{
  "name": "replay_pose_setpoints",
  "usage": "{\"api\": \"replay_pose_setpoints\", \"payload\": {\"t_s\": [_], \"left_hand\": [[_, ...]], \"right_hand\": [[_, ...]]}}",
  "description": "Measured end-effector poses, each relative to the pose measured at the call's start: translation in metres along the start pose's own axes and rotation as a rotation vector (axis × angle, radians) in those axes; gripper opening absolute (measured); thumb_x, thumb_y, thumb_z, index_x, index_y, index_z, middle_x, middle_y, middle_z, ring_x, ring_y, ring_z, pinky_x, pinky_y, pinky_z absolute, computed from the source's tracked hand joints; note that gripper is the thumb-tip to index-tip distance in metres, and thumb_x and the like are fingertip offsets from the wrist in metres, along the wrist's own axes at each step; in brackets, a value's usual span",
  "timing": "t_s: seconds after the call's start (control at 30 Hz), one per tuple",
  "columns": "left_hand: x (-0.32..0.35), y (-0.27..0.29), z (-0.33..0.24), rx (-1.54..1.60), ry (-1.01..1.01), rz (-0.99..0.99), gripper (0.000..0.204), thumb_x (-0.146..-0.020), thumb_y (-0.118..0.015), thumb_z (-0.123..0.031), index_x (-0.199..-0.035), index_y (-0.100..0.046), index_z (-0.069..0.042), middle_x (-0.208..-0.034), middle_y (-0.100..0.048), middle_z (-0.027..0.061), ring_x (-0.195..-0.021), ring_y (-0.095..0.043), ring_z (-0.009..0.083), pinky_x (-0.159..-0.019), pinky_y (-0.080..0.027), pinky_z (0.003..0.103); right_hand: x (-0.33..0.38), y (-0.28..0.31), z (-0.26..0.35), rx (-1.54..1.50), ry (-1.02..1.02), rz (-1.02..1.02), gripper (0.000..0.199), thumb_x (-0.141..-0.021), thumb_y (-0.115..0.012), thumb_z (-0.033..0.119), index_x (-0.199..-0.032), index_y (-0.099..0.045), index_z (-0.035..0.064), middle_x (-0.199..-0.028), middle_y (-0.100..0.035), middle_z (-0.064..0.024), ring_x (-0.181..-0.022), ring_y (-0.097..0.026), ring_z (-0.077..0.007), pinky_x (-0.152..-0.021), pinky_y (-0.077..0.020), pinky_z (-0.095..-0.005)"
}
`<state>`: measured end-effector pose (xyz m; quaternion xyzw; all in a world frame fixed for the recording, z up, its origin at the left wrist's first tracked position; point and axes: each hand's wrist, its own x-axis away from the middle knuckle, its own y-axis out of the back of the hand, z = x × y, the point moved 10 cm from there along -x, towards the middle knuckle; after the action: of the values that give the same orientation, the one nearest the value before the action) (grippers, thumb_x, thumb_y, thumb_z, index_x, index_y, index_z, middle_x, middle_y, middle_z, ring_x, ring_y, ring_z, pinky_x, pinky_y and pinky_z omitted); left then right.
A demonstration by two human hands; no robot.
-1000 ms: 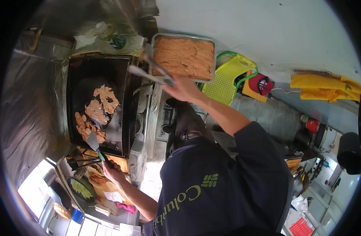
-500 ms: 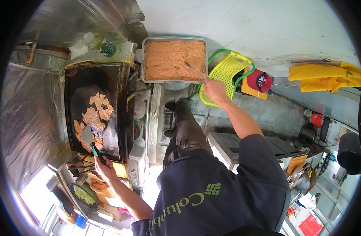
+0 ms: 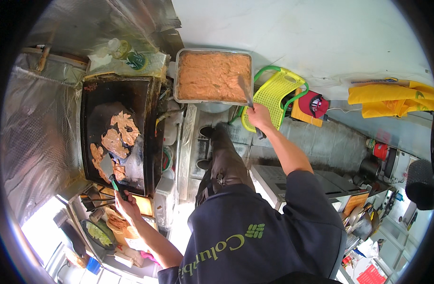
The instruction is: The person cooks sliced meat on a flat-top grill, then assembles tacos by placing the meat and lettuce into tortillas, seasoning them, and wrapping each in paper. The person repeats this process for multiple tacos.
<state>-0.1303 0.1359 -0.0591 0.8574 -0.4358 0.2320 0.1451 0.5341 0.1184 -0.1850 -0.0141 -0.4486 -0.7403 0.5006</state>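
We see both hands occupied, each closed round a tool. The right hand (image 3: 259, 117) grips the dark handle of a metal spatula (image 3: 243, 85), whose shaft runs off toward 11 o'clock. Its blade lies over the lower right corner of the pinkish-orange meat mixture (image 3: 210, 73) (whether it presses in or only hovers, we cannot tell).

That mixture fills a rectangular tray (image 3: 212, 101) at 12 o'clock in our view, with its long axis running from 9 to 3. From the right hand, the tray's middle lies at about 10 to 11 o'clock; from the left hand it lies at about 1 o'clock, well apart, so the right is clearly nearer.

The left hand (image 3: 127, 207), down at 8 o'clock, is wrapped round the green-and-black handle of a scraper (image 3: 106, 164). Its blade points to 11 o'clock and overlaps the lowest of the flat meat pieces (image 3: 114, 143). These lie on a black griddle (image 3: 120, 92) at 9 o'clock, its long axis near 12 to 6. Just beyond the tray, toward 3 o'clock, we have a yellow perforated chair (image 3: 278, 92).
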Motion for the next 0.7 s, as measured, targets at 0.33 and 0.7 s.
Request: {"api": "replay_pose_setpoints", "payload": {"t_s": [0.33,0.7], "left_hand": [[-0.014,0.010,0.003,0.010,-0.009,-0.074,0.027,-0.106,-0.054,-0.032,-0.099,-0.057,-0.007,-0.075,-0.058,0.0038,-0.054,-0.044,0.0098,-0.044,-0.035,0.024],[-0.015,-0.085,-0.027,-0.289,-0.205,0.099,0.030,-0.103,-0.056,-0.033,-0.096,-0.064,-0.005,-0.067,-0.055,-0.0006,-0.051,-0.050,0.0099,-0.046,-0.041,0.025]], "right_hand": [[0.022,0.047,-0.014,-0.426,-0.136,-0.097,0.026,-0.095,-0.056,0.019,-0.078,-0.058,-0.0003,-0.064,-0.062,-0.0082,-0.053,-0.058,-0.0157,-0.051,-0.0475,-0.0334],[0.040,0.029,0.142,-0.270,0.305,0.288,0.017,-0.099,-0.060,0.017,-0.093,-0.063,0.0010,-0.066,-0.063,-0.0039,-0.053,-0.056,-0.0085,-0.047,-0.0441,-0.0257]]}}
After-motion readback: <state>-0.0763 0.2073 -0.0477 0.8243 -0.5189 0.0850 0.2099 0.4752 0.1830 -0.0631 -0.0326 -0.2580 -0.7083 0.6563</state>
